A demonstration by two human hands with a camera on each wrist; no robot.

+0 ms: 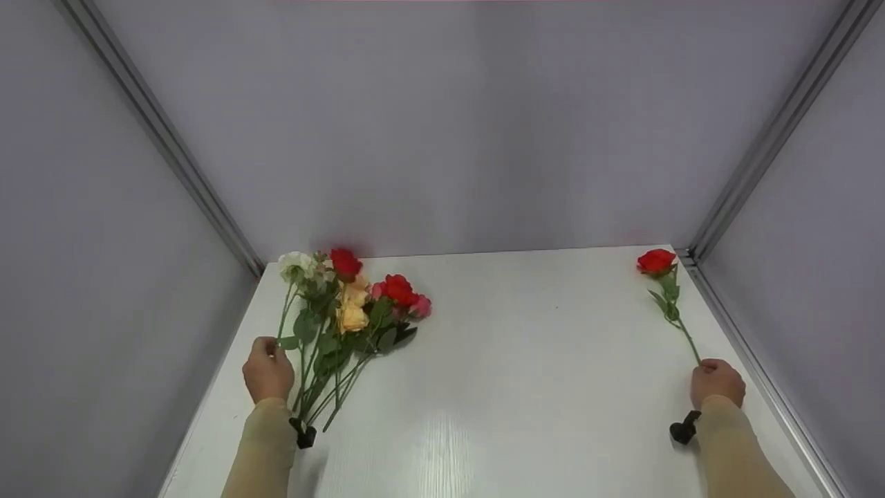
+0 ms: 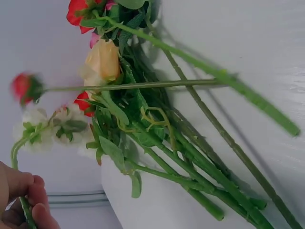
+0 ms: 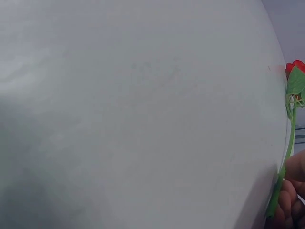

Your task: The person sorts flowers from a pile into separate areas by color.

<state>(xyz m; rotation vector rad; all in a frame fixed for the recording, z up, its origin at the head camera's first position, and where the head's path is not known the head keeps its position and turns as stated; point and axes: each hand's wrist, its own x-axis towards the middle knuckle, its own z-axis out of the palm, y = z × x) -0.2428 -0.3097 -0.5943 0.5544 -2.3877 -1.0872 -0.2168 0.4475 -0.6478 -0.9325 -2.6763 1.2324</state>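
At the left edge of the white surface [image 1: 525, 360], the left hand [image 1: 268, 373] has its grip pinched round the stem of the white flower [image 1: 296, 264], at the outer side of the bunch of flowers [image 1: 352, 311] lying flat beside it. Far right, well apart, the right hand [image 1: 718, 382] grips the lower stem of a single red rose [image 1: 656, 261], also lying flat. Judging by this, one flower is separated and the rest remain bunched.
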